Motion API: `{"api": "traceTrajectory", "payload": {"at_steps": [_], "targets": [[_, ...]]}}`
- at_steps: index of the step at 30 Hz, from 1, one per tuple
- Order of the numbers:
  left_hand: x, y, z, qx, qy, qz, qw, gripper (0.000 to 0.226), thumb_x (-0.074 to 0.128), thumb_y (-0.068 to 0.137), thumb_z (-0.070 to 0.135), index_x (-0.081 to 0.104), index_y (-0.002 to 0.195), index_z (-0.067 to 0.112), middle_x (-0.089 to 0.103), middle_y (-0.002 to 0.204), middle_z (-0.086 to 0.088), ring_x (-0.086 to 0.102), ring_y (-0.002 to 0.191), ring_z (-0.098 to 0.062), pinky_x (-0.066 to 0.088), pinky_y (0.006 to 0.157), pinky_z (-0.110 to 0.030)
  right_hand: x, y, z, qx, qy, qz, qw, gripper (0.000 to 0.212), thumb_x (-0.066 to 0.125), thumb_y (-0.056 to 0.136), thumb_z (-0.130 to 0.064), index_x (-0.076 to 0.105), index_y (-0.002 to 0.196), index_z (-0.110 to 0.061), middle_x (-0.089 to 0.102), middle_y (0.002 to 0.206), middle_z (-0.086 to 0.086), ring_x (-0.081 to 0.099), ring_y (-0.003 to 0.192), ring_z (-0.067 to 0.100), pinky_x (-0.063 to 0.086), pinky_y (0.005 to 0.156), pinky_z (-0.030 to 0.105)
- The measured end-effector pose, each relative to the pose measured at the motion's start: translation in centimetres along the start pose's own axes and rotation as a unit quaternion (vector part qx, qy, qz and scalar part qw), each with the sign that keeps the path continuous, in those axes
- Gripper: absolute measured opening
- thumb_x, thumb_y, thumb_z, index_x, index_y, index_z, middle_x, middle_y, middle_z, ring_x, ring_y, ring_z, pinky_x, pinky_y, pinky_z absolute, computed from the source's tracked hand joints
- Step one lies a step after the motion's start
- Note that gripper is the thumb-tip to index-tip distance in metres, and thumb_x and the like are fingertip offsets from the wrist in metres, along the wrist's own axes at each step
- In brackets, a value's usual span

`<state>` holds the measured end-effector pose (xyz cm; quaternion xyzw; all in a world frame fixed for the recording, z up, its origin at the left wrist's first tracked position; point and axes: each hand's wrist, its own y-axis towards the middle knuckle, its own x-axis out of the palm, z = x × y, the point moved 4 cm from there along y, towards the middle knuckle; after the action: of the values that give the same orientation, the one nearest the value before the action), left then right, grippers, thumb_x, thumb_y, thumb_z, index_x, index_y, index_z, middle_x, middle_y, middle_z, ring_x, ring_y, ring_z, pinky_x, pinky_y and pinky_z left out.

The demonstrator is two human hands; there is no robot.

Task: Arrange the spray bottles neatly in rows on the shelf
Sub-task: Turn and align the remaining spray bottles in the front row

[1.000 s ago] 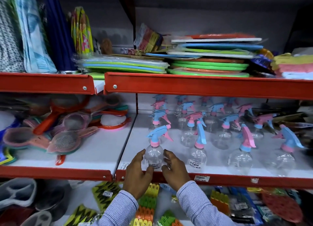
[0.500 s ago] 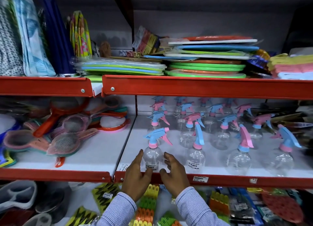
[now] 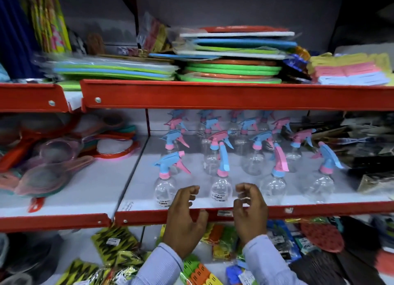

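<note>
Several clear spray bottles with blue and pink trigger heads stand in rows on the white middle shelf (image 3: 351, 196). In the front row, the leftmost bottle (image 3: 165, 189) has a blue head pointing left. The second front bottle (image 3: 221, 188) stands between my two hands. My left hand (image 3: 185, 218) hovers at the shelf's red front edge, fingers curled and apart, just left of that bottle. My right hand (image 3: 250, 212) mirrors it on the bottle's right. Neither hand touches a bottle. Two more front bottles (image 3: 274, 187) (image 3: 322, 184) stand further right.
A red shelf rail (image 3: 234, 96) runs close above the bottle heads. Strainers (image 3: 47, 173) lie on the left shelf bay. Dark packaged goods (image 3: 371, 156) crowd the right end of the bottle shelf. Packets (image 3: 115, 244) fill the shelf below.
Both hands have let go of the leftmost front bottle and shifted right, now flanking the second front bottle. The view moved closer and to the right.
</note>
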<state>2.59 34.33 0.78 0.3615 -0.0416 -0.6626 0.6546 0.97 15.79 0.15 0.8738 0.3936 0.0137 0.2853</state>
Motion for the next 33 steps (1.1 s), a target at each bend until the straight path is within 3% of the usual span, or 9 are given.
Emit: {"api": "traceTrajectory", "payload": {"at_steps": [4, 8, 15, 19, 23, 33], "targets": [[2.9, 0.7, 1.5, -0.046, 0.011, -0.019, 0.999, 0.051, 0.064, 0.077, 0.018, 0.047, 0.125, 0.019, 0.054, 0.125, 0.002, 0.055, 0.110, -0.010, 0.048, 0.097, -0.029, 1.7, 3.4, 1.6, 0.044, -0.015, -0.197, 0.979, 0.060, 0.044, 0.080, 0.012, 0.043, 0.134, -0.013, 0.052, 0.136, 0.009, 0.051, 0.124, 0.023, 0.042, 0.106, 0.038], [5.0, 1.1, 2.6, -0.059, 0.050, -0.014, 0.997, 0.046, 0.064, 0.078, 0.015, 0.050, 0.122, 0.018, 0.055, 0.122, -0.001, 0.056, 0.110, -0.014, 0.048, 0.098, -0.032, 2.6, 4.9, 1.9, 0.027, -0.021, -0.308, 0.951, 0.068, 0.040, 0.076, 0.013, 0.042, 0.137, -0.015, 0.056, 0.136, 0.008, 0.053, 0.124, 0.022, 0.041, 0.108, 0.031], [6.1, 1.3, 2.9, -0.106, 0.070, 0.009, 0.992, 0.052, 0.059, 0.083, 0.012, 0.047, 0.133, 0.015, 0.058, 0.134, -0.003, 0.056, 0.121, -0.019, 0.046, 0.104, -0.039, 0.5, 3.8, 3.1, 0.018, 0.020, -0.289, 0.957, 0.054, 0.052, 0.077, 0.004, 0.049, 0.126, -0.019, 0.056, 0.126, 0.005, 0.058, 0.110, 0.018, 0.051, 0.096, 0.032], [6.7, 1.6, 3.1, -0.135, 0.075, -0.007, 0.988, 0.062, 0.056, 0.088, 0.012, 0.033, 0.145, 0.013, 0.042, 0.149, -0.007, 0.046, 0.132, -0.025, 0.039, 0.111, -0.044, -0.5, 3.0, 3.1, 0.025, 0.030, -0.278, 0.960, 0.048, 0.056, 0.076, 0.000, 0.050, 0.120, -0.021, 0.053, 0.122, 0.002, 0.058, 0.101, 0.015, 0.054, 0.091, 0.038], [6.9, 1.5, 3.0, -0.145, 0.073, 0.000, 0.987, 0.069, 0.056, 0.088, 0.013, 0.023, 0.149, 0.015, 0.035, 0.154, -0.007, 0.041, 0.137, -0.026, 0.036, 0.113, -0.047, -0.7, 3.0, 3.4, 0.049, 0.036, -0.278, 0.959, 0.051, 0.057, 0.079, -0.003, 0.048, 0.127, -0.019, 0.052, 0.127, 0.000, 0.058, 0.104, 0.013, 0.053, 0.092, 0.032], [6.6, 1.1, 2.9, -0.108, 0.061, 0.029, 0.992, 0.047, 0.059, 0.083, 0.011, 0.049, 0.128, 0.017, 0.059, 0.128, -0.002, 0.055, 0.110, -0.014, 0.048, 0.100, -0.038, -0.4, 2.6, 3.4, 0.043, 0.012, -0.301, 0.952, 0.056, 0.055, 0.084, -0.004, 0.043, 0.137, -0.017, 0.051, 0.134, 0.002, 0.055, 0.112, 0.012, 0.045, 0.098, 0.022]]}}
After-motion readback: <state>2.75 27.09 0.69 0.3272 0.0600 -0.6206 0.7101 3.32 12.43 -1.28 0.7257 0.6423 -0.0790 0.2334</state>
